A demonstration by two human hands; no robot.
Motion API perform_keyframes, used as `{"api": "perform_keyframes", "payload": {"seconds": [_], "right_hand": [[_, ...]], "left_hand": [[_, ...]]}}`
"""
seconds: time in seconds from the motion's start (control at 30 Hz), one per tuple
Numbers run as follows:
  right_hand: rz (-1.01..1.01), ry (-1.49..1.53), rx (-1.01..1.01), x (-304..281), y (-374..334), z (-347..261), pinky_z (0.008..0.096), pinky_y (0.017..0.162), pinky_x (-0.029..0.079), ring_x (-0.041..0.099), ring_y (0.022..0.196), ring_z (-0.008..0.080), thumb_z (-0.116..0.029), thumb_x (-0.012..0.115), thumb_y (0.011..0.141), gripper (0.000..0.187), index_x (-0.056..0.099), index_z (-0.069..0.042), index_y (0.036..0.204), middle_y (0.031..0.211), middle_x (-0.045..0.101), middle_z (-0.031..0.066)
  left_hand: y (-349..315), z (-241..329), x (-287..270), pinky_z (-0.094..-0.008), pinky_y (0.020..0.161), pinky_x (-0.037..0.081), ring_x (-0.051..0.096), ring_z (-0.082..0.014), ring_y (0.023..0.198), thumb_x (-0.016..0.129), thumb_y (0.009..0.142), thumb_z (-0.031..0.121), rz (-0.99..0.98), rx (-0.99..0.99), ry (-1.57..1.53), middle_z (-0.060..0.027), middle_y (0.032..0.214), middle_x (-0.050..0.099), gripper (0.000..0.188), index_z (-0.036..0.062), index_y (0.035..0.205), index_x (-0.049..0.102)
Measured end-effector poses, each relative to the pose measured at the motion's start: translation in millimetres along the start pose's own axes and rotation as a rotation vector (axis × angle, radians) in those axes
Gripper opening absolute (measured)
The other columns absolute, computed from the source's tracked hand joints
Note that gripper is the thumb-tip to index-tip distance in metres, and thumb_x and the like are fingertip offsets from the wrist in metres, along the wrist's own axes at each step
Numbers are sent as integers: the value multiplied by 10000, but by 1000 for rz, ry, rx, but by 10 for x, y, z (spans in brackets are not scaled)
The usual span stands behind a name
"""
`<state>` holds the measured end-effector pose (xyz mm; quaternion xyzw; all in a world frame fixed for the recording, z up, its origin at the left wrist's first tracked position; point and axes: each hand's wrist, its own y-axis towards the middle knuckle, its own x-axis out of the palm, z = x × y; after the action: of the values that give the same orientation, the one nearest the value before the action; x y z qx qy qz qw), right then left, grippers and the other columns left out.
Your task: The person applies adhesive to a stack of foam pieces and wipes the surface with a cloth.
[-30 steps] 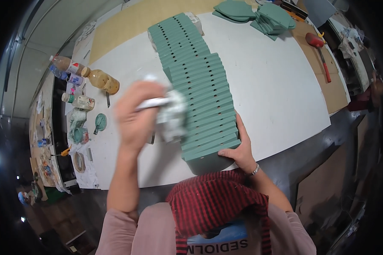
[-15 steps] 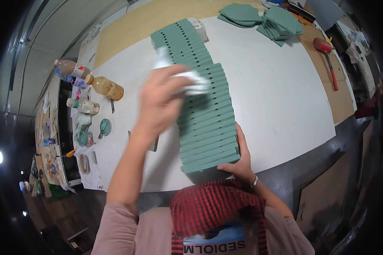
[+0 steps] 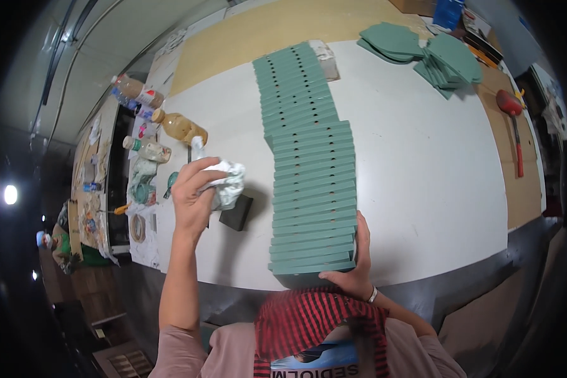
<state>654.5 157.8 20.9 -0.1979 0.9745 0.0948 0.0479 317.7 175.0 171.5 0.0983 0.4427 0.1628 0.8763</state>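
A: In the head view we see the left hand (image 3: 192,192) raised above the white tabletop (image 3: 422,170), its fingers clenched around a crumpled rag (image 3: 228,183), a soft, wrinkled cloth, whitish with green stains. Where do we place it against the other things?

B: We place it left of the row of green panels (image 3: 309,164), apart from them, and just above a small dark block (image 3: 236,212) that lies flat on the table. The block looks matte and squarish.

A: And the row itself?

B: We read it as many flat, rectangular pieces of matte sea-green, overlapped like shingles and running from the near table edge toward the far side. Small dark holes show on the farther pieces. A pale, mottled block (image 3: 326,53) sits at the far end of the row.

A: The right hand (image 3: 353,268)?

B: We see it pressed against the near end of the row, fingers curled up along its right corner, holding the nearest pieces; a thin band circles the wrist.

A: Elsewhere?

B: We note a loose pile of green shaped pieces (image 3: 435,53) at the far right, a red-handled tool (image 3: 513,123) on the bare brown board, and plastic bottles (image 3: 164,123) with amber liquid at the left.
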Motion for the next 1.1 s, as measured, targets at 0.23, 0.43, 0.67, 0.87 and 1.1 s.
{"api": "perform_keyframes", "payload": {"seconds": [0.23,0.43,0.67,0.87,1.1], "right_hand": [[-15,328,154,-361,432,-305,427,1240,183,225,1525,313,-301,821,749,1145,130,44,1595,1637,228,236],[-11,202,254,-340,1766,-269,368,1212,247,310,1487,287,-246,807,819,1050,157,38,1594,1595,318,244],[-125,104,242,-178,2073,-209,380,1149,367,460,1376,294,-236,814,825,1008,188,42,1565,1470,470,240],[-157,151,233,-132,2105,-206,379,1136,382,489,1345,300,-185,783,847,929,217,43,1547,1439,494,224],[-137,147,283,-188,2072,-124,365,1126,391,488,1346,289,-207,786,857,942,208,60,1552,1440,492,225]], "left_hand": [[427,285,140,-376,923,489,626,-300,1030,553,683,-56,-61,114,-33,-121,1131,716,320,39,909,759],[1190,747,1097,-423,920,473,600,-327,1056,647,736,8,-71,577,-29,-78,1209,670,301,103,1006,739],[1002,-331,579,-406,925,518,636,-312,1014,546,572,-114,-274,302,73,-90,1071,731,349,49,801,754],[1615,260,1146,-407,944,523,628,-330,1059,532,673,-86,-8,513,-34,-117,1174,708,366,48,934,752],[1586,-46,1020,-375,901,561,642,-283,1077,555,709,-93,-406,276,209,-39,1184,718,406,103,971,795]]}}
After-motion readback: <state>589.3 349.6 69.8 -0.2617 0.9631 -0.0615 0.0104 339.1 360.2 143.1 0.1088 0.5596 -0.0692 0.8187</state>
